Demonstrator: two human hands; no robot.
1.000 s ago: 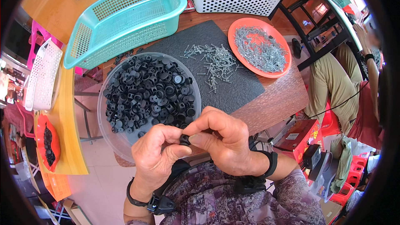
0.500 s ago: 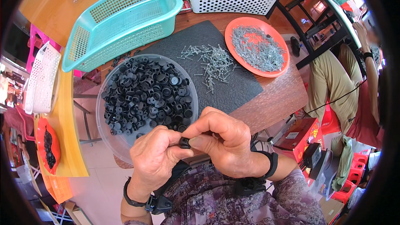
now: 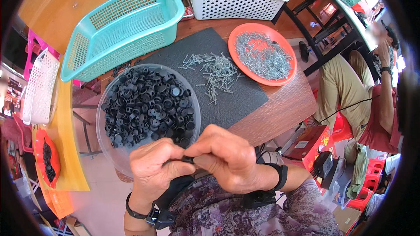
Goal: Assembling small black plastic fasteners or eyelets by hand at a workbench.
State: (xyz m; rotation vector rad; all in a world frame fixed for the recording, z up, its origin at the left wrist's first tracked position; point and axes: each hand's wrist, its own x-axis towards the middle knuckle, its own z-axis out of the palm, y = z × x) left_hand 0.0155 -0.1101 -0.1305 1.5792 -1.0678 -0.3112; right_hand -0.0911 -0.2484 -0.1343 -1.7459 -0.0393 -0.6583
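Observation:
In front of my body, my left hand (image 3: pixel 156 165) and my right hand (image 3: pixel 226 157) meet fingertip to fingertip. Both pinch one small black plastic part (image 3: pixel 188 160), mostly covered by the fingers. Just beyond the left hand sits a round clear tub (image 3: pixel 114 154), heaped with similar black plastic parts (image 3: pixel 148 105). To the right of the tub, loose silver screws (image 3: pixel 214 76) lie in a pile on a dark mat (image 3: pixel 243 105). An orange plate (image 3: pixel 232 49) beyond them holds many more screws (image 3: pixel 267 57).
A teal basket (image 3: pixel 127 54) stands at the back left of the brown table (image 3: pixel 284 109). Behind is a white basket (image 3: pixel 238 9) of black pieces. A red dish (image 3: pixel 40 144) lies far left. On the right sits another person (image 3: pixel 337 91), near a red box (image 3: pixel 302 146).
The view has shifted slightly, so the table and its contents appear lower and further left. Both hands keep their pinch on the black part, which is now more hidden by the fingers.

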